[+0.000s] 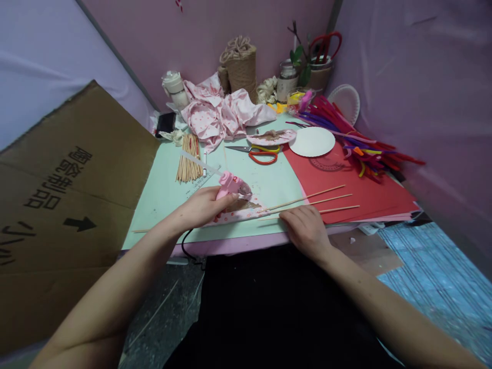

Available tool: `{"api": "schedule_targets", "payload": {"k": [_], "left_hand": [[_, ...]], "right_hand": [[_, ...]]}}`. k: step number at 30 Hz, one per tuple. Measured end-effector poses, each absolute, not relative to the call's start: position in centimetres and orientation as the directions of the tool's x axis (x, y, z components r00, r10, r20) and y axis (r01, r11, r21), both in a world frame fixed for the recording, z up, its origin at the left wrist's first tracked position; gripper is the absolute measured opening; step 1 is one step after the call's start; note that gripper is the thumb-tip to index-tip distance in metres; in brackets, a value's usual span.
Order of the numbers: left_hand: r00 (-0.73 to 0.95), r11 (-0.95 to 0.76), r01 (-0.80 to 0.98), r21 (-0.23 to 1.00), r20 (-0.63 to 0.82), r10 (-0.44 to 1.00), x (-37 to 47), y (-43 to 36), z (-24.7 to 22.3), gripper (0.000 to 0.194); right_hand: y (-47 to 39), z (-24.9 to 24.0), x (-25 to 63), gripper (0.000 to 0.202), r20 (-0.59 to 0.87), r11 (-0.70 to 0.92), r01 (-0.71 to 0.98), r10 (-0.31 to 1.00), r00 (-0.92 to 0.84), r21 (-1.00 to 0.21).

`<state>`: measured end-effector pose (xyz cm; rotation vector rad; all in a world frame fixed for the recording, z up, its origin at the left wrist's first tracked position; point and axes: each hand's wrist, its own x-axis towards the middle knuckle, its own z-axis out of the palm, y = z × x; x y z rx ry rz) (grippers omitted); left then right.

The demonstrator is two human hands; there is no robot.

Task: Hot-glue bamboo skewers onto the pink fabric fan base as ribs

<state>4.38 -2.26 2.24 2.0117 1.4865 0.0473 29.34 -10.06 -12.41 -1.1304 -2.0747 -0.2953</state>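
My left hand (205,206) is wrapped round a pink glue gun (229,183), a long pale glue stick jutting from its back. The gun's nozzle end is over a pink patterned cloth piece (240,214) with a brown area, near the table's front edge. Three thin wooden sticks (328,200) extend to the right from the cloth piece, and another lies nearer the edge. My right hand (305,228) is closed at the sticks, its fingertips curled under; what they grip is hidden.
Red-handled scissors (263,157), a bundle of sticks (189,161) and a white oval plate (312,141) lie behind. Red paper (369,197) and pipe cleaners (346,128) are right. A cardboard box (77,179) stands left; twine (242,69) stands behind.
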Motion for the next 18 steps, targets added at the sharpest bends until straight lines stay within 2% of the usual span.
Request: {"api": "schedule_targets", "payload": {"k": [18], "left_hand": [[0.349, -0.155, 0.861, 0.484, -0.341, 0.873, 4.62, -2.37, 2.55, 0.051]], "right_hand": [[-10.09, -12.49, 29.38, 0.015, 0.702, 0.579, 0.805, 0.626, -0.34, -0.127]]}}
